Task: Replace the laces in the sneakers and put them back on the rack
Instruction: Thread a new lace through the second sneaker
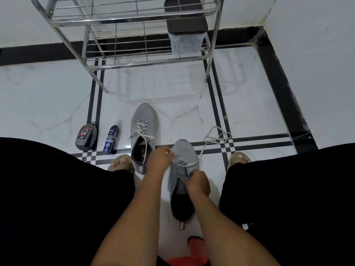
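Observation:
Two grey sneakers stand on the tiled floor between my feet. The left sneaker (143,129) is laced with a white lace and stands apart. The right sneaker (182,169) has one white lace (215,140) run through its front eyelets, with the long free end trailing in loops on the floor to the right. My left hand (159,160) pinches the left end of that lace beside the shoe's toe. My right hand (197,182) has its fingers curled at the shoe's tongue and eyelets, gripping the shoe there. The metal wire shoe rack (134,60) stands ahead against the wall.
A dark polish container (86,138) and a blue spray can (111,140) sit on the floor at the left. A clear box with a dark lid (185,25) stands on the rack. My sandalled feet (120,163) flank the shoes. A red object (196,244) lies near my lap.

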A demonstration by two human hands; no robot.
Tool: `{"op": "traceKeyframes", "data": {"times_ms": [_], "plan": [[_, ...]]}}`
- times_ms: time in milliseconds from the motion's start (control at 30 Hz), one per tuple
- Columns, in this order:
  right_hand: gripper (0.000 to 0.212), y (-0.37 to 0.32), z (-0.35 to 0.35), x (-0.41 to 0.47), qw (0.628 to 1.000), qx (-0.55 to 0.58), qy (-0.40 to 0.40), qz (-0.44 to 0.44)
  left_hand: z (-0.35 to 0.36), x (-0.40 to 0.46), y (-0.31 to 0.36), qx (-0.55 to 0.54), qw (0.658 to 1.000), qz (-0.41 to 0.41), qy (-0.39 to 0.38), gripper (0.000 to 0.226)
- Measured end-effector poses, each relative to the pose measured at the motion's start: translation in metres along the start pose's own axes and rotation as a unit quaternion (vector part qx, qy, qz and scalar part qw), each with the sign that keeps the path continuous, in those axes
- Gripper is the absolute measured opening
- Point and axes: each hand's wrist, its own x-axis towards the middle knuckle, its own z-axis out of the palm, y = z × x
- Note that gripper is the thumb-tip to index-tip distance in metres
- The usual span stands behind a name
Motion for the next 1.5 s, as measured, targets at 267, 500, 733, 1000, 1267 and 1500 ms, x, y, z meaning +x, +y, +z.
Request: {"op": "traceKeyframes", "data": {"times_ms": [267, 500, 733, 1000, 1267, 1500], "plan": [[0.028, 0.002, -0.001, 0.009, 0.999, 0.031, -0.021, -0.022, 0.055, -0.016, -0.032, 0.060, 0.998, -0.026, 0.002, 0.045], [0.018, 0.003, 0.000, 0.010, 0.999, 0.039, -0.012, -0.004, 0.051, -0.004, -0.025, 0.042, 0.995, -0.070, 0.049, 0.030], [0.029, 0.002, -0.004, 0.008, 0.999, 0.035, 0.001, 0.007, 0.043, -0.002, -0.045, -0.463, 0.834, -0.288, 0.086, 0.039], [0.022, 0.002, -0.006, 0.007, 1.000, 0.004, -0.011, 0.001, 0.035, -0.014, -0.058, -0.264, 0.899, -0.346, 0.048, 0.054], [0.021, 0.002, -0.004, 0.008, 1.000, -0.003, -0.014, -0.013, 0.047, -0.031, -0.036, 0.135, 0.972, -0.191, 0.009, 0.064], [0.020, 0.003, -0.001, 0.012, 1.000, -0.002, -0.016, -0.013, 0.060, -0.008, -0.032, 0.121, 0.992, 0.027, 0.037, 0.025]]}}
